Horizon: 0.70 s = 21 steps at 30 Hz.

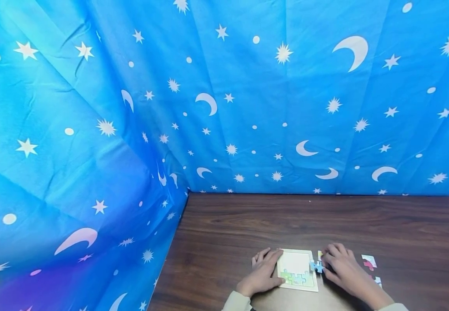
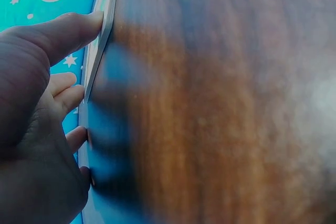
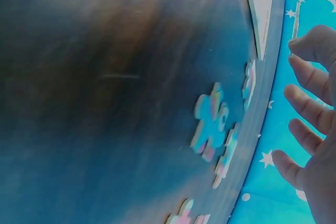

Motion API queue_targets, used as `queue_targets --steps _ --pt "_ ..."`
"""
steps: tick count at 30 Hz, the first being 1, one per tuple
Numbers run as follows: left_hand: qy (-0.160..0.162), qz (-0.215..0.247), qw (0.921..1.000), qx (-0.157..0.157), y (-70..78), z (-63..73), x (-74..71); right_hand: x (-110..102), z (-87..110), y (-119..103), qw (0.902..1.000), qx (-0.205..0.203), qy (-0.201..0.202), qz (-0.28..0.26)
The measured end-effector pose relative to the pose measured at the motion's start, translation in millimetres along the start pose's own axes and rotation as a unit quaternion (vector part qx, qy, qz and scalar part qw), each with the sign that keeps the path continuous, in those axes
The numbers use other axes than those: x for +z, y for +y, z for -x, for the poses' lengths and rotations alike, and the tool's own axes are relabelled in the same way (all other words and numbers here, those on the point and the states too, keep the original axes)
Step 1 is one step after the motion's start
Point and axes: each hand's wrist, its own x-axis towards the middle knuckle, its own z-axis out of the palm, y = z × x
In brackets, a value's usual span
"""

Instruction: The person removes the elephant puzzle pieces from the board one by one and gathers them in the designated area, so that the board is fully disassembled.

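A square puzzle tray (image 1: 301, 289) with a pale rim lies on the table; joined green and light-blue pieces (image 1: 297, 279) fill its near side. My left hand (image 1: 262, 273) rests along the tray's left edge, its thumb (image 2: 79, 30) on the rim at the near corner. Over the tray's right edge, a blue puzzle piece (image 1: 317, 267) is pinched by my right hand (image 1: 343, 268). The right wrist view shows that piece (image 3: 295, 24) edge-on between thumb and index finger, above the table.
Loose puzzle pieces lie right of my right hand, among them a white-and-red one (image 1: 369, 260) and a blue-and-white one (image 1: 378, 281). Another piece (image 1: 320, 255) shows behind its fingers. The dark wooden table (image 1: 228, 224) meets a blue star-patterned cloth (image 1: 248, 108) at the back and left.
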Motion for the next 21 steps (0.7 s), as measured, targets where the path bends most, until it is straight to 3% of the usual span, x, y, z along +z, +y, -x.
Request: queue_targets --steps 15,21 --pt "0.001 0.008 0.9999 -0.010 -3.1 0.3 1.9 3.9 25.7 8.0 0.9995 0.002 0.028 0.014" --pt "0.001 0.014 0.9998 -0.011 -4.3 -1.0 3.5 7.7 30.3 8.2 0.9998 0.011 0.017 0.010"
